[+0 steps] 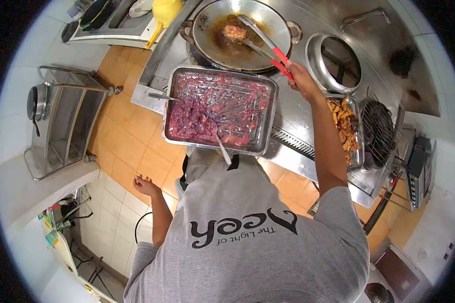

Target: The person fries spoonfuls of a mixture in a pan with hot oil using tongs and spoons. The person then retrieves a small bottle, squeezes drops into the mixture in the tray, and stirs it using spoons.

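Observation:
My right hand point(302, 80) is closed around the red handles of metal tongs point(262, 35). The tongs' two arms are spread, with their ends in a large wok point(207, 58), beside a browned piece of food point(234, 32) in dark oil. My left hand point(145, 185) hangs low on the left, fingers loosely bent and apart, touching nothing. Just below the wok is a steel tray point(271, 108) with reddish-purple raw meat mixture point(189, 118) heaped at its left. A spoon point(223, 148) and another metal handle point(159, 96) stick out over its edges.
Right of the wok stand a round metal ring point(316, 76) and a tray of fried pieces point(345, 129). A wire rack point(376, 126) lies farther right. At upper left are a sink and a yellow dipper point(165, 12). A metal rack point(68, 116) stands at left.

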Motion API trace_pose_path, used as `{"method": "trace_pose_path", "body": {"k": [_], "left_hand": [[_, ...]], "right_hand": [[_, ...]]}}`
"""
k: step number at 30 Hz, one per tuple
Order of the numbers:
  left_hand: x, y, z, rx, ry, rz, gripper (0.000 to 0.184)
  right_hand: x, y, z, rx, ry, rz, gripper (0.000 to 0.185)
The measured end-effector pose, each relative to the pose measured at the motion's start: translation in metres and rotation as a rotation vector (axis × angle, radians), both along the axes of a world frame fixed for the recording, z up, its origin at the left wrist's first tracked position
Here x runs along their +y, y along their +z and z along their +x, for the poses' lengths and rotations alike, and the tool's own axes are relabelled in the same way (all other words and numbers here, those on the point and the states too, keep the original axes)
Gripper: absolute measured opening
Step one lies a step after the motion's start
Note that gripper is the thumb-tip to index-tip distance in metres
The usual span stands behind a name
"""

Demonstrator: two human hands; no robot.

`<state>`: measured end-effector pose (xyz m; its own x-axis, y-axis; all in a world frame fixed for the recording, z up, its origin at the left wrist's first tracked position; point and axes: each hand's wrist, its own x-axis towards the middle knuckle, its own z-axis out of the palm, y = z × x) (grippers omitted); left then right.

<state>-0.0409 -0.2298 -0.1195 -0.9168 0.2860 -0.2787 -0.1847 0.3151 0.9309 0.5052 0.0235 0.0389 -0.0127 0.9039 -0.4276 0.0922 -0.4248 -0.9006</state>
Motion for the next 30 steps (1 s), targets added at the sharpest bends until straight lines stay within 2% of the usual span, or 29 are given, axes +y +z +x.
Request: {"method": "trace_pose_path", "body": {"k": [5, 14, 20, 26, 30], "left_hand": [[0.013, 0.007, -0.007, 0.024, -0.052, -0.006, 0.04], [0.019, 0.003, -0.015, 0.015, -0.029, -0.015, 0.038], [0.017, -0.008, -0.017, -0.001, 0.001, -0.011, 0.037], [0.019, -0.024, -0.021, -0.018, -0.021, -0.031, 0.034], [0.023, -0.017, -0.015, -0.034, -0.081, -0.072, 0.034]], "right_hand": [[-0.002, 0.033, -0.019, 0.016, -0.015, 0.064, 0.032], [0.045, 0.041, -0.034, -0.008, -0.037, 0.094, 0.03], [0.069, 0.047, -0.029, -0.172, -0.001, 0.107, 0.032], [0.058, 0.025, -0.012, -0.319, 0.111, 0.093, 0.034], [0.013, 0.031, -0.001, -0.31, -0.011, 0.015, 0.032]]}}
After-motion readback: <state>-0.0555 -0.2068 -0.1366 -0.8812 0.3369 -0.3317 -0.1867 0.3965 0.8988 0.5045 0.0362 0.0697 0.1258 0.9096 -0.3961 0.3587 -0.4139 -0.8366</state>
